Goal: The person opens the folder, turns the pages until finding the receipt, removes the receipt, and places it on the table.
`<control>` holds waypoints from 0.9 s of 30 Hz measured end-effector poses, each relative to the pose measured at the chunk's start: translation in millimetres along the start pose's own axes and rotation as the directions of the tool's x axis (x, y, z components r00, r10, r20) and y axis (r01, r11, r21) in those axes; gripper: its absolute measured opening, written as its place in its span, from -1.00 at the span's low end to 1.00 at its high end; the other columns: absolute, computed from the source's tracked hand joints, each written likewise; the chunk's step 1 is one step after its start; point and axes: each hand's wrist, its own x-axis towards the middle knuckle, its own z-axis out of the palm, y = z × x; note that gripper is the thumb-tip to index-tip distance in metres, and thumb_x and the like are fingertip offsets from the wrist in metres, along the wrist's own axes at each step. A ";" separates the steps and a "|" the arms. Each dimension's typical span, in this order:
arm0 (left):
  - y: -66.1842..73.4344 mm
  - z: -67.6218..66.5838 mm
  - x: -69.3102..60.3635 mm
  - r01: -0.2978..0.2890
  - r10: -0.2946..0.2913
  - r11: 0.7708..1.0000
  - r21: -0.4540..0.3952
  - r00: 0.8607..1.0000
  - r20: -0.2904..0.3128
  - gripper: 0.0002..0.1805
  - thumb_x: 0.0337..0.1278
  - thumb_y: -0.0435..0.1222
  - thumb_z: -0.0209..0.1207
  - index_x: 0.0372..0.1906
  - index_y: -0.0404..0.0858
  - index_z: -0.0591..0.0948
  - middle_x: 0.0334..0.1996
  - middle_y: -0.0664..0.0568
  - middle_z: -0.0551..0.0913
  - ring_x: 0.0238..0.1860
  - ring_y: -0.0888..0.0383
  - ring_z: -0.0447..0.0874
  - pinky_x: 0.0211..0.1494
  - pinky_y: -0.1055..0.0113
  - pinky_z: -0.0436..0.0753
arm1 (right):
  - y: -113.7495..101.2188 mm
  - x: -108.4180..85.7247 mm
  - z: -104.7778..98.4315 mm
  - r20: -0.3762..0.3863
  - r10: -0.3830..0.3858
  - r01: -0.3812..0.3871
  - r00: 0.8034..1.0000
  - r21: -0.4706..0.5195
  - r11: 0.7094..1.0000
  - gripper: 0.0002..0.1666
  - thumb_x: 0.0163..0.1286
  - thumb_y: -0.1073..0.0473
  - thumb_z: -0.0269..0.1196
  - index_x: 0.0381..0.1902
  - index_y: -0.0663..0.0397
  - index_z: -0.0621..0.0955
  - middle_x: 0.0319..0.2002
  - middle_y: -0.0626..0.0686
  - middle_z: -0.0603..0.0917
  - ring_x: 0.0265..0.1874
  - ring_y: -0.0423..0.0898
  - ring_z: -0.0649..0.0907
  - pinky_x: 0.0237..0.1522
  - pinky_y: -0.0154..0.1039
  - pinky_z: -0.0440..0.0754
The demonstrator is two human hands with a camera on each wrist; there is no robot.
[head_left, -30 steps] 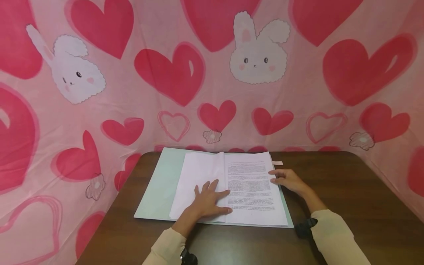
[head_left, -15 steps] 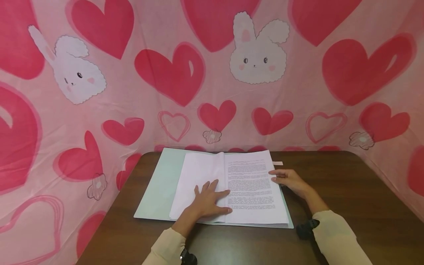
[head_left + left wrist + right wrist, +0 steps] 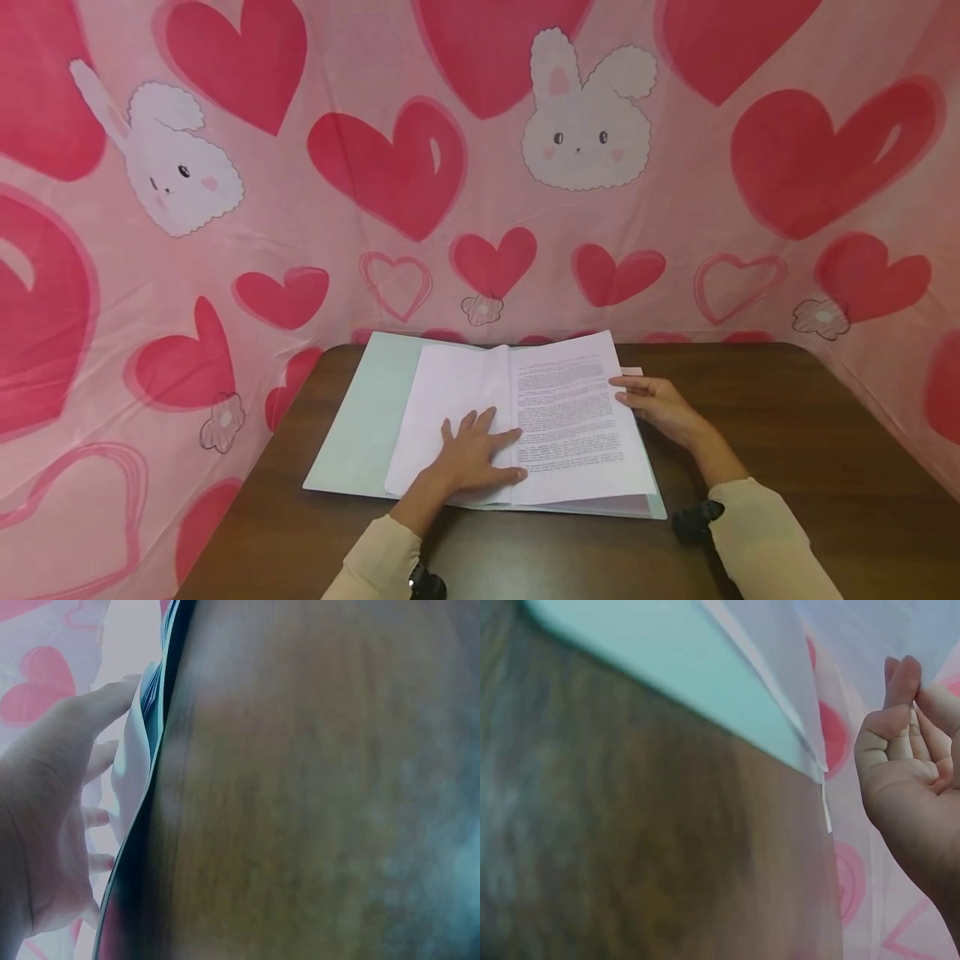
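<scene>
An open pale green folder lies on the table with a stack of white paper in it. Its left page is blank; the right-hand sheet carries dense printed text. My left hand rests spread on the left page, thumb and forefinger reaching to the fold. With thumb and fingertips my right hand pinches the right edge of the printed sheet, which is lifted a little off the stack. In the right wrist view the right hand has its fingertips on the sheet's edge, other fingers curled.
The dark wooden table extends on both sides of the folder. A small pale tab sticks out at the folder's right. Behind the table hangs a pink cloth with hearts and rabbits. A black wrist camera sits on the right wrist.
The printed sheet's right side has risen, its top corner higher and a gap showing at its lower edge. My right hand has moved slightly up with it; the left hand has stayed put.
</scene>
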 end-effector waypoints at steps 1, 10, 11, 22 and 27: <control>0.0 0.3 0.1 -0.001 0.001 1.000 0.001 1.000 -0.001 -0.12 0.02 0.46 0.05 0.49 0.27 0.37 0.63 -0.07 0.14 0.64 -0.26 0.01 0.51 -0.54 -0.11 | -0.7 -0.1 0.6 -0.001 -0.005 0.005 1.000 0.010 1.000 -0.36 0.49 0.18 0.24 0.37 0.48 0.40 -0.08 -0.33 0.71 -0.12 -0.29 0.74 -0.01 -0.40 0.70; 1.2 1.1 0.5 -0.003 0.003 1.000 0.021 1.000 -0.014 -0.19 0.17 0.43 -0.05 0.50 0.23 0.37 0.62 -0.09 0.17 0.63 -0.26 0.04 0.49 -0.56 -0.08 | -15.0 -1.9 8.2 0.009 -0.080 0.077 0.997 0.140 0.987 -0.56 0.52 0.30 0.16 0.29 0.36 0.53 -0.14 -0.29 0.77 -0.18 -0.29 0.76 -0.06 -0.39 0.72; 1.5 1.0 0.5 0.000 0.000 1.000 0.020 1.000 -0.015 -0.20 0.19 0.42 -0.05 0.50 0.23 0.37 0.62 -0.08 0.17 0.63 -0.26 0.04 0.49 -0.56 -0.09 | -17.1 -1.8 9.0 0.004 -0.080 0.078 0.997 0.144 0.987 -0.55 0.52 0.30 0.16 0.30 0.36 0.53 -0.14 -0.29 0.77 -0.18 -0.29 0.76 -0.06 -0.39 0.72; 2.7 -3.0 3.5 0.003 -0.002 1.000 0.005 0.999 -0.052 -0.25 0.28 0.35 -0.08 0.48 0.13 0.43 0.58 -0.12 0.25 0.60 -0.27 0.09 0.48 -0.55 -0.08 | -48.5 8.1 21.9 -0.028 -0.096 0.098 0.995 0.094 0.991 -0.45 0.51 0.20 0.21 0.34 0.39 0.47 -0.11 -0.32 0.74 -0.14 -0.29 0.75 0.00 -0.41 0.71; 4.2 -5.7 4.7 0.003 -0.004 1.000 -0.027 0.999 -0.052 -0.28 0.30 0.31 -0.06 0.44 0.08 0.47 0.56 -0.14 0.29 0.60 -0.25 0.13 0.48 -0.56 -0.09 | -62.3 14.3 29.8 -0.019 -0.100 0.100 0.995 0.030 0.995 -0.38 0.49 0.17 0.23 0.36 0.45 0.43 -0.09 -0.32 0.71 -0.12 -0.30 0.73 0.01 -0.43 0.70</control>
